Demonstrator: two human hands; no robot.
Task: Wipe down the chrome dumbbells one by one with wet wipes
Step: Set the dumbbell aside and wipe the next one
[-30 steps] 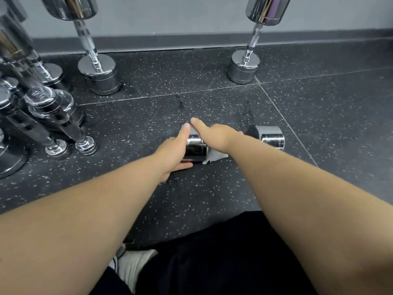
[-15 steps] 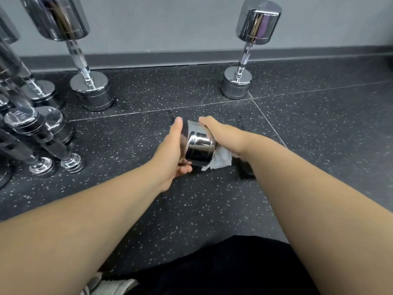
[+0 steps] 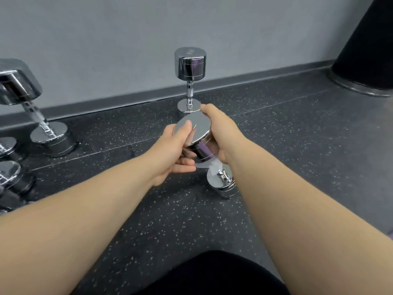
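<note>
Holding one chrome dumbbell point(image 3: 201, 129) tilted, its lower head on the floor point(image 3: 297, 167), a person curls the fingers of the left hand point(image 3: 172, 150) round its upper head while the right hand point(image 3: 221, 133) clamps a wet wipe point(image 3: 209, 165) against it, apparently mid-wipe, with upright dumbbells point(image 3: 190, 67) nearby likely remaining.

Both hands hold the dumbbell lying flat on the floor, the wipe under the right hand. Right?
Not flat. The head view shows the dumbbell tilted, upper end raised between the left hand and right hand, lower end near the floor. The wipe is under the right hand.
</note>
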